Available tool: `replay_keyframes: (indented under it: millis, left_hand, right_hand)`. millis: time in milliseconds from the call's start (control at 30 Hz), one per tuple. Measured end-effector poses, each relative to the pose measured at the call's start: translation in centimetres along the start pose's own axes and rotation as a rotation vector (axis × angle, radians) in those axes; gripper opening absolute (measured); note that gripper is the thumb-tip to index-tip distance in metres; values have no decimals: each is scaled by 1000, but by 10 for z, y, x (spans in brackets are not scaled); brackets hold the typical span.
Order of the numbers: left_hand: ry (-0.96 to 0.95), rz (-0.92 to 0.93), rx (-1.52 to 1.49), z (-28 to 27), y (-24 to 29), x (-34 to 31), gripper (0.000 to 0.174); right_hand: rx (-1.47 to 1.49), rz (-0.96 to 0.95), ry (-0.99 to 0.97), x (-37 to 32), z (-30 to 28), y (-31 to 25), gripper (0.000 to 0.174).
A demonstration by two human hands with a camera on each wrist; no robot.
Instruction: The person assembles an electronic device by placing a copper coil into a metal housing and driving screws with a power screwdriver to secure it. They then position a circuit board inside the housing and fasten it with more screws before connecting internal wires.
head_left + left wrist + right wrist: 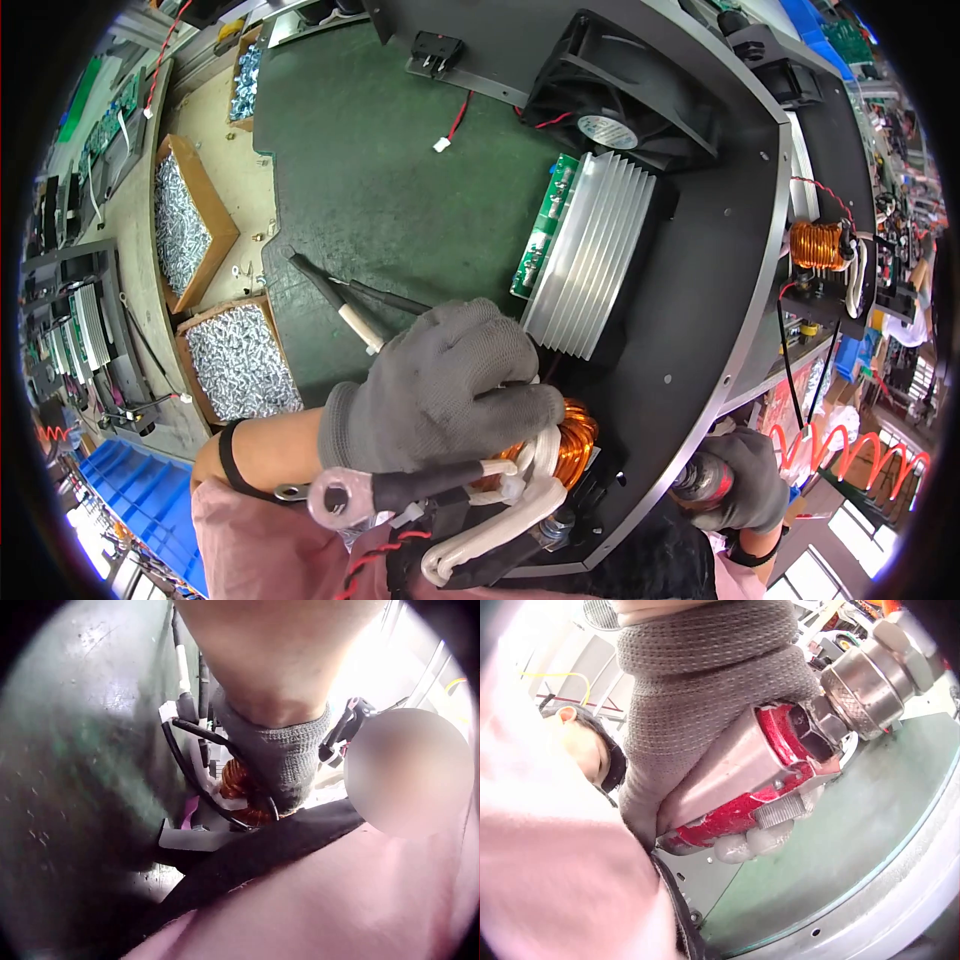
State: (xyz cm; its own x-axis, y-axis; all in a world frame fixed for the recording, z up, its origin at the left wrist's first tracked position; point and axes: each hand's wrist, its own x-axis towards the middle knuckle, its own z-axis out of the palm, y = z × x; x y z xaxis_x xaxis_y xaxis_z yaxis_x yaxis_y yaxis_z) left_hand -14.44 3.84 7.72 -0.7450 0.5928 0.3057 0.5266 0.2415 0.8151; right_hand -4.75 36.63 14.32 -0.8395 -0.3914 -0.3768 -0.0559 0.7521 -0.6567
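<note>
My gloved left hand (450,390) grips a copper-wound coil (572,445), its fingers curled at the coil's upper side in the head view. Beside the coil run a white-sleeved lead (490,530) and a thick cable with a ring terminal (340,497). The left wrist view shows the coil (236,780) partly behind the glove and a black cable. On the far side of the black metal case (690,260), my gloved right hand (745,485) holds a red and silver air tool (735,795). A metal hose coupling (866,690) is fitted to its end; the tool's working tip is hidden.
Inside the case stand a finned heat sink (590,260) with a green circuit board (543,225) and a black fan (620,100). Cardboard trays of screws (240,360) lie at left. A red coiled hose (850,450) hangs at right, near another coil (818,246).
</note>
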Motion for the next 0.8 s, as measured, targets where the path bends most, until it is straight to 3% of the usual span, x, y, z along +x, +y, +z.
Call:
replay_keyframes:
  millis: [433, 600, 800]
  left_hand:
    - [-18, 23, 153, 5, 1, -14, 19]
    - [17, 140, 104, 12, -5, -12, 15]
    - [18, 67, 181, -2, 0, -14, 17]
  right_hand:
    - [-103, -17, -62, -5, -2, -3, 62]
    - [-197, -45, -31, -1, -7, -8, 64]
    - [-145, -6, -21, -4, -4, -9, 63]
